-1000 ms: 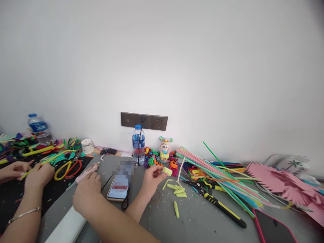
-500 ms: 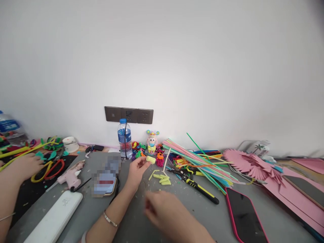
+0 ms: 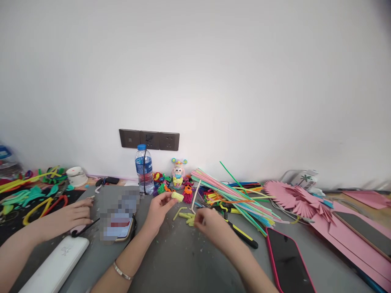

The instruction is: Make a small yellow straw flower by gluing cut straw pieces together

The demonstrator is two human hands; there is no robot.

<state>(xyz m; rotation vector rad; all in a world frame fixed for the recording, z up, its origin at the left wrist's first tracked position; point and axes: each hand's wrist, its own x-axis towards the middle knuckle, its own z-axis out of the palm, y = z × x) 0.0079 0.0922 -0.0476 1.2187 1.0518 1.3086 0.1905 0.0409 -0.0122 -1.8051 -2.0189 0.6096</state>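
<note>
nearest the viewer, a white oblong case (image 3: 58,262) lay on the gray worktop (image 3: 183,268) at the left, and a smartphone in a pink case (image 3: 290,260) lay at the right, screen dark. the right hand (image 3: 208,224) was positioned over the middle of the worktop with its fingers curled inward; whether they gripped anything could not be told. the loose yellow pieces (image 3: 187,217) lay beside and partly behind it. to the left, a co-worker's hand (image 3: 71,217) rested over a pink glue gun (image 3: 78,228). a second smartphone (image 3: 122,228) lay between that hand and the person's left arm.

the left hand (image 3: 159,207) pinched a pale yellow roll (image 3: 177,197) between thumb and fingers, raised above the worktop. to the right, the yellow-and-black handle of a hand tool (image 3: 244,236) extended from behind the right arm, below a fanned bundle of multicolored stems (image 3: 227,195). farther back, a water bottle (image 3: 143,171) and a large-eyed figurine (image 3: 179,175) stood upright. beyond them, a dark socket panel (image 3: 149,139) was mounted on the white wall (image 3: 195,73).
</note>
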